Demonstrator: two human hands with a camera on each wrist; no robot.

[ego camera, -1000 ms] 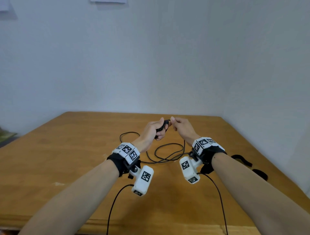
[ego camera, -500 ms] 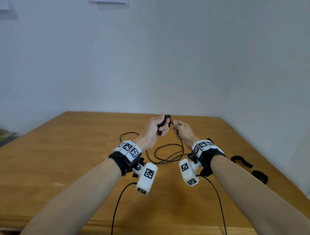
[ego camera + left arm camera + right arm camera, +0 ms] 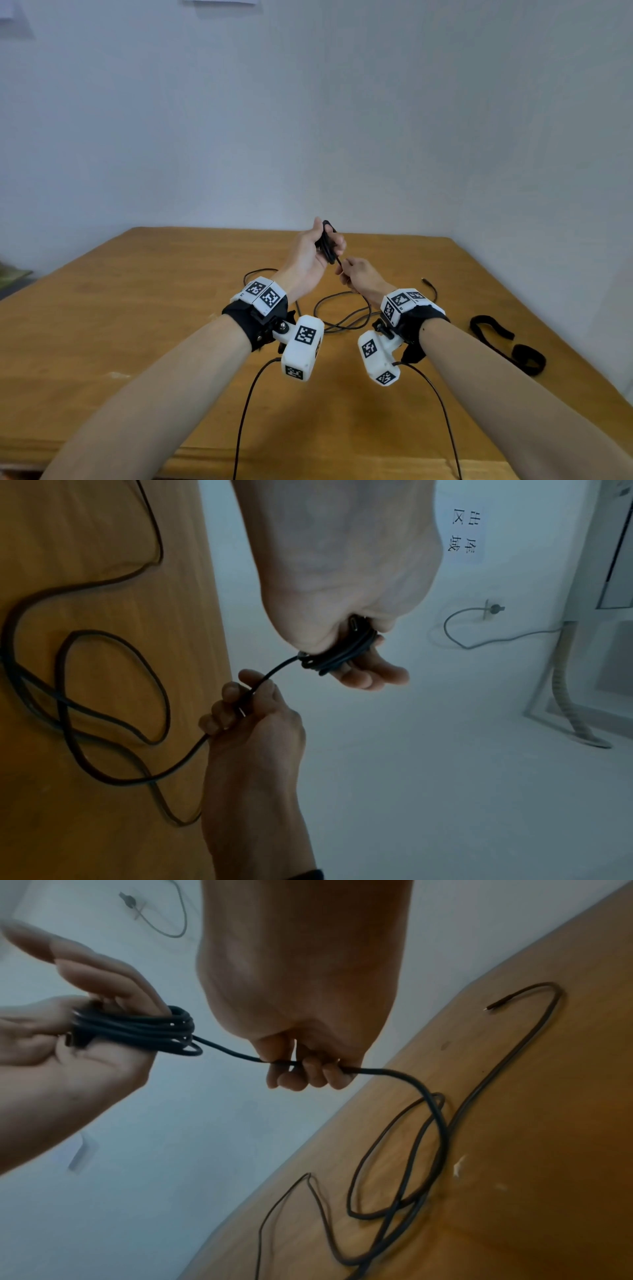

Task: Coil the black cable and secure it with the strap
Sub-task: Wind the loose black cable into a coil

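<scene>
My left hand (image 3: 327,237) is raised above the wooden table (image 3: 137,308) and grips a small coil of black cable (image 3: 328,244) wound round its fingers (image 3: 103,999). The connector end is tucked in the coil (image 3: 354,623). Just below it, my right hand (image 3: 347,270) grips the strand that leaves the coil (image 3: 226,1051). The rest of the cable (image 3: 342,317) lies in loose loops on the table under my wrists, and its free plug (image 3: 426,281) rests to the right. The black strap (image 3: 493,329) lies on the table, right of my right forearm.
White walls close off the table at the back and the right. Thin black leads (image 3: 246,411) hang from the white wrist cameras (image 3: 303,347) over the table's near edge. A second black band (image 3: 529,358) lies near the right edge.
My left hand has risen and turned upright with the coil. My right hand has dropped from beside the left fingers to just below them, holding the strand.
</scene>
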